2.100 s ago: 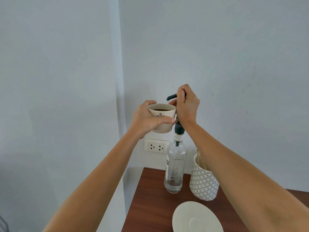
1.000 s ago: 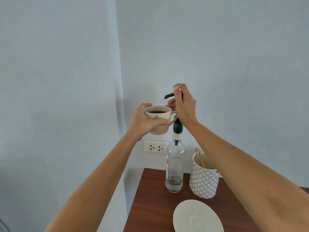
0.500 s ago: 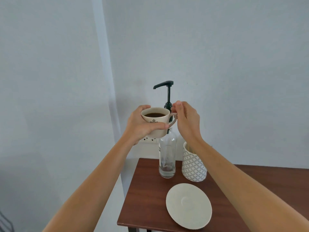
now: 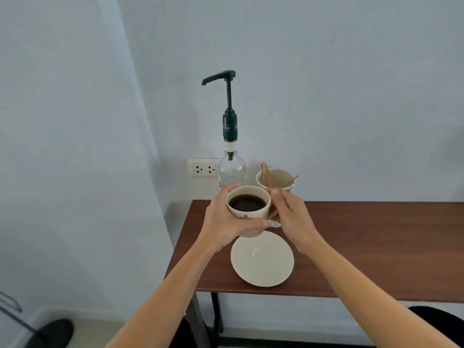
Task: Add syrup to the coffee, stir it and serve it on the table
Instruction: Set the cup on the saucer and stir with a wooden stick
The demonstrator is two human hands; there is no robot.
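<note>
1. While the left hand (image 4: 227, 222) wraps round the cream coffee cup (image 4: 248, 212), thumb across the front under a small dark crest, the cup hangs in the air above the far edge of the saucer (image 4: 262, 259); it is filled nearly to the brim with dark coffee.
2. Behind the cup stands the clear syrup bottle (image 4: 231, 169) with its dark green pump (image 4: 227, 96); the plunger is fully up and the spout points left; a wall socket (image 4: 204, 168) sits just left of the bottle.
3. Right of the bottle a patterned holder (image 4: 275, 180) carries thin wooden stir sticks (image 4: 265, 175).
4. The right hand (image 4: 293, 222) is at the cup's handle side, fingers curled loosely and fingertips touching the rim; whether it grips the handle cannot be told, as the handle is hidden.
5. The white saucer lies bare on the dark wood bench (image 4: 376, 247), near the front edge.
6. Compared with half a second ago, the cup has come down from the level of the bottle's neck to just above the saucer; two seconds ago the right hand was pressing the pump head down over the cup, and the pump has since risen free; the view has tilted downward, showing more of the bench and the floor.
</note>
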